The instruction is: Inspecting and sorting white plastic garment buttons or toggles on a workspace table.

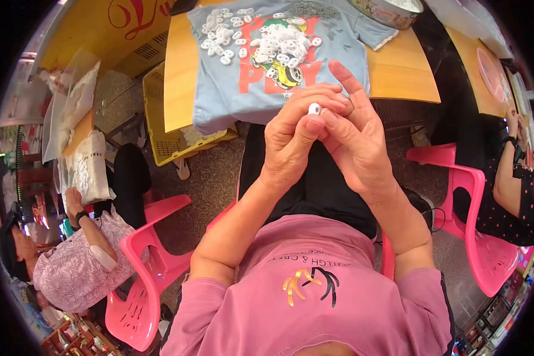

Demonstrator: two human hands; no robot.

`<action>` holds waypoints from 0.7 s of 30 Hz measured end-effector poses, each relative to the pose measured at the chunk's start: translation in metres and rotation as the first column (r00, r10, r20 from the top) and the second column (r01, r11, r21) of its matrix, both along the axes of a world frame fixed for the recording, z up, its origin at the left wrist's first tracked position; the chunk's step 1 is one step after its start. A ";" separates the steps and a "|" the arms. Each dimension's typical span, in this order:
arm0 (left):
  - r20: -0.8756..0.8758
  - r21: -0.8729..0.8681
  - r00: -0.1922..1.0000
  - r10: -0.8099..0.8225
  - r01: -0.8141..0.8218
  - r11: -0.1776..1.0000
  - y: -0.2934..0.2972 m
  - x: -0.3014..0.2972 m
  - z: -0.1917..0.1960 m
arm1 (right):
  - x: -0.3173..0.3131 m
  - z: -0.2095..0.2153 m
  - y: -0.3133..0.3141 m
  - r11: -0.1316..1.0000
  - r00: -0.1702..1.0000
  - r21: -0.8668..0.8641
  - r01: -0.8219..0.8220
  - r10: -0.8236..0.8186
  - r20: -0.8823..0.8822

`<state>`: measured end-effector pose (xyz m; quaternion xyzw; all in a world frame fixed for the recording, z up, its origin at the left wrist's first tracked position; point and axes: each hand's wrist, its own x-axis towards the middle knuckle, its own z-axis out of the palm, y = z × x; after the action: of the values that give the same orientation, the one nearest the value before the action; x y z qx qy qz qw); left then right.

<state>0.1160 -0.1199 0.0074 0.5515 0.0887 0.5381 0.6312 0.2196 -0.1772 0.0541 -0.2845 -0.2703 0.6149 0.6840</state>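
In front of me, my left hand (pixel 288 132) and my right hand (pixel 361 133) meet over my lap. A small white plastic piece with a dark hole (pixel 314 109) shows at the left thumb tip, pinched there by the left fingers. The right thumb presses beside it, while the right index finger stretches up and away. The curled fingers hide the rest of the piece. Beyond my hands, a grey-blue T-shirt (pixel 219 98) covers the table top. On it lie a heap of similar white oval pieces (pixel 282 44) and a looser group of them (pixel 219 35) to its left.
The wooden table (pixel 400 77) has a round tin (pixel 391 13) at its far right. Below its left side stands a yellow crate (pixel 160 139). Pink chairs (pixel 148 261) flank me. A person (pixel 83 261) sits at left, another (pixel 507 184) at right.
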 end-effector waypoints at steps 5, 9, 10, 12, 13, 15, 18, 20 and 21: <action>0.057 -0.063 0.997 -0.043 0.047 0.997 -0.001 -0.002 -0.001 | -0.007 -0.009 0.000 0.999 0.995 0.028 0.033 -0.030 -0.099; 0.133 -0.108 0.985 -0.112 0.127 0.986 0.003 -0.001 -0.001 | -0.011 -0.007 0.003 0.998 0.995 0.016 0.068 -0.067 -0.078; 0.131 -0.117 0.985 -0.112 0.128 0.985 0.004 -0.002 -0.001 | -0.010 -0.008 0.005 0.998 0.998 0.018 0.065 -0.065 -0.022; 0.161 -0.223 0.969 -0.186 0.220 0.950 0.005 -0.006 -0.001 | -0.010 -0.006 0.006 0.997 0.997 0.010 0.072 -0.072 0.031; 0.159 -0.234 0.969 -0.190 0.224 0.946 0.005 -0.006 0.001 | -0.010 -0.007 0.007 0.997 0.997 0.000 0.077 -0.077 0.027; 0.205 -0.261 0.953 -0.222 0.272 0.926 0.007 -0.008 0.003 | -0.008 -0.009 0.009 0.998 0.998 0.034 0.060 -0.061 0.016; 0.192 -0.333 0.932 -0.308 0.357 0.873 0.011 -0.013 0.003 | -0.006 -0.009 0.010 0.996 0.995 -0.002 0.090 -0.090 0.043; 0.220 -0.409 0.912 -0.345 0.408 0.816 0.007 -0.012 0.008 | -0.005 -0.013 0.010 0.996 0.992 -0.010 0.091 -0.090 0.093; 0.242 -0.447 0.922 -0.303 0.383 0.808 0.003 -0.011 0.013 | -0.005 -0.017 0.010 0.994 0.986 0.040 0.106 -0.111 0.128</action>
<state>0.1045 -0.1164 0.0206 0.3372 0.0692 0.4172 0.8411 0.2150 -0.1675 0.0367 -0.3267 -0.3084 0.5524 0.7021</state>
